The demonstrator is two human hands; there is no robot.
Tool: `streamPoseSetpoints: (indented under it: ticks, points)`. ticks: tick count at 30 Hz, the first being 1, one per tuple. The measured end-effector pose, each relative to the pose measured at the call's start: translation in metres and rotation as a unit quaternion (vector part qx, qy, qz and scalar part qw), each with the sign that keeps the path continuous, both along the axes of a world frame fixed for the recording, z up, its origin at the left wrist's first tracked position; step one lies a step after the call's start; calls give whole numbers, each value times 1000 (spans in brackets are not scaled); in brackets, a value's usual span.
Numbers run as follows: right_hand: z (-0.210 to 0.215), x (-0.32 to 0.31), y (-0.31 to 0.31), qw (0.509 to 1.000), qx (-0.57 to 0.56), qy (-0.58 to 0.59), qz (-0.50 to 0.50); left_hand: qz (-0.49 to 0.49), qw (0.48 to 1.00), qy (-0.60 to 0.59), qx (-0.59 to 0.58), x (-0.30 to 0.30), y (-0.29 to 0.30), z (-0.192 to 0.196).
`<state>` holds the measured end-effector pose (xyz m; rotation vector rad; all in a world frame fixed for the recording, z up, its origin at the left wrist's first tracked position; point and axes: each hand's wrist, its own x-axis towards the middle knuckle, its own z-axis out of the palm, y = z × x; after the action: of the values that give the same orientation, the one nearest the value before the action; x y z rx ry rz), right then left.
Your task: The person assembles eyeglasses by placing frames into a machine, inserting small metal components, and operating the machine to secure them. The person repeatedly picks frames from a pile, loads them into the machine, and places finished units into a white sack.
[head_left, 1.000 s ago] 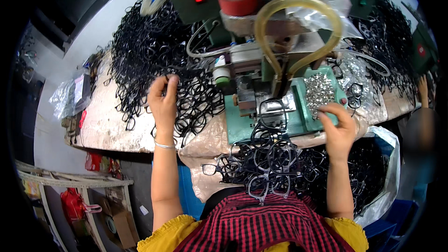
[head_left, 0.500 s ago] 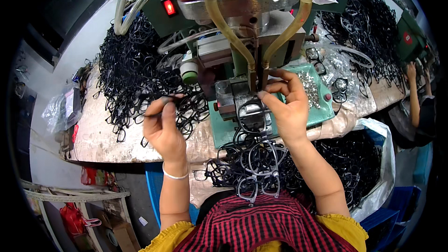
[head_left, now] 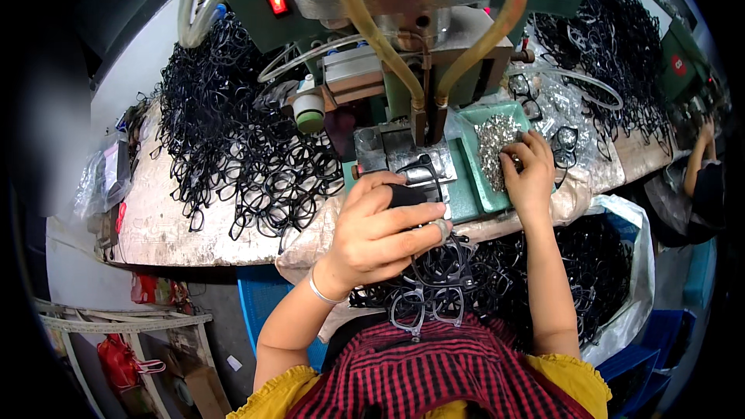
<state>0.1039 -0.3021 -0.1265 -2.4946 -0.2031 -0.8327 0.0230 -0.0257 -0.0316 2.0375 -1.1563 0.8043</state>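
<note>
My left hand (head_left: 384,229) grips a black eyeglass frame (head_left: 423,174) and holds it on the metal fixture (head_left: 388,147) of a green press machine (head_left: 411,23). My right hand (head_left: 531,171) reaches into a green tray (head_left: 473,128) of small shiny metal parts (head_left: 493,140), its fingers pinched in the pile; what they hold is hidden. Black frames (head_left: 434,295) lie heaped in my lap below both hands.
A big heap of black eyeglass frames (head_left: 233,140) covers the bench on the left, another heap (head_left: 613,46) lies at the back right. A white bag of frames (head_left: 621,279) hangs at my right. Another person's arm (head_left: 694,163) works at the far right. Yellow hoses (head_left: 365,31) loop from the machine.
My left hand moved right from the heap and set a frame on the fixture. My right hand left the fixture and went right into the parts tray.
</note>
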Motion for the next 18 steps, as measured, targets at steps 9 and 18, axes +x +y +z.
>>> streamPoseSetpoints:
  ticks: [9,18]
  points:
    - [4,22,26,982,-127,-3,139,60,998,20,-2,-18,-4,-8]
    - [-28,-16,-48,820,570,47,11,500,836,92,-208,-90,98,-18]
